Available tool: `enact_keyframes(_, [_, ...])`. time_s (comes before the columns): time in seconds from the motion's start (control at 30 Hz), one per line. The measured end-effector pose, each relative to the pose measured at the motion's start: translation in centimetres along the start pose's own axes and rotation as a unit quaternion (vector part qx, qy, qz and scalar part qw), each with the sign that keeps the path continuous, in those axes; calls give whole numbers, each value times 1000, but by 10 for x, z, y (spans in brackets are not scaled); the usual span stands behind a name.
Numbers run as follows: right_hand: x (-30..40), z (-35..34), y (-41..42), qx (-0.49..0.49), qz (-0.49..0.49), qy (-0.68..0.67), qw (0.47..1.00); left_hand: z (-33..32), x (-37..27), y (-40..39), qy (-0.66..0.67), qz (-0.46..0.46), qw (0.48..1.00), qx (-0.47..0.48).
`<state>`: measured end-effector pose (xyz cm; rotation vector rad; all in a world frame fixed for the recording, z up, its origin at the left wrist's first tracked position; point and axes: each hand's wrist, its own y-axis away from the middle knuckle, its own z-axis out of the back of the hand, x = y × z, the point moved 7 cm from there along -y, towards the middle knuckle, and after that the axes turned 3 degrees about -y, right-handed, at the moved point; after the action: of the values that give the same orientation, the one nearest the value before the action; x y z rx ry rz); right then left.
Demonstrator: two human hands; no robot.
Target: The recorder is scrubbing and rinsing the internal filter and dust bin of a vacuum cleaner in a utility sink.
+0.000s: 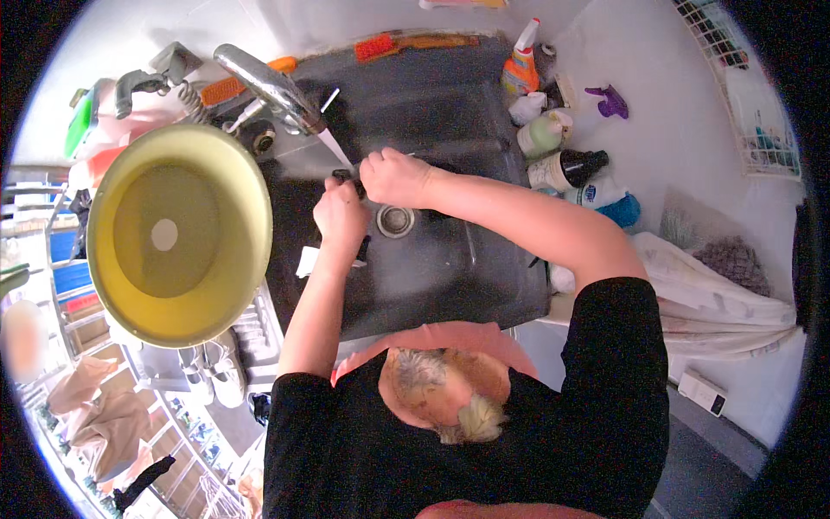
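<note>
Over a dark laundry sink (pixel 441 272), my left hand (pixel 342 211) and my right hand (pixel 392 178) are close together, both closed on a small dark cloth item (pixel 356 185), mostly hidden by the fingers. Water runs from the chrome faucet (pixel 269 84) down beside my hands. The metal drain (pixel 395 220) lies just below my right hand. A small white and black item (pixel 308 261) is in the sink beside my left forearm; I cannot tell what it is.
At the left stands a large yellow basin (pixel 253 259). Brushes with orange (pixel 224 91) and red (pixel 374 47) parts lie along the sink's back edge. A spray bottle (pixel 521 68) and several other bottles line the right side.
</note>
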<state>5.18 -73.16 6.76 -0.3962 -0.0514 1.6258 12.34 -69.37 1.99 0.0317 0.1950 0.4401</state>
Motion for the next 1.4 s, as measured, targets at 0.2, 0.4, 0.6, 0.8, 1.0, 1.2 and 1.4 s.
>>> enact_keyframes(0.2, [-50, -40, 3, 171, -406, -257, 860, -4, -1, -6, 2, 15, 999, -52])
enact_keyframes(0.4, [-24, -94, 57, 223, -542, -771, 247, 0, 4, -3, 25, 21, 994, -105])
enact_keyframes(0.6, [-58, -77, 87, 101, -523, -598, 598, 2, 10, 1, 9, 15, 995, -101])
enact_keyframes(0.8, [-55, 11, 57, 36, -431, -259, 864, 9, 10, 10, 29, -6, 996, -89])
enact_keyframes(1.0, [-36, 32, 23, 44, -267, -220, 937, 20, 4, 16, 25, -14, 997, -67])
enact_keyframes(1.2, [-17, 14, -7, 29, -107, -161, 981, 17, 4, 14, 14, -40, 995, -92])
enact_keyframes(1.4, [8, 7, -39, 65, -37, -80, 994, 18, 3, 1, 36, -53, 991, -121])
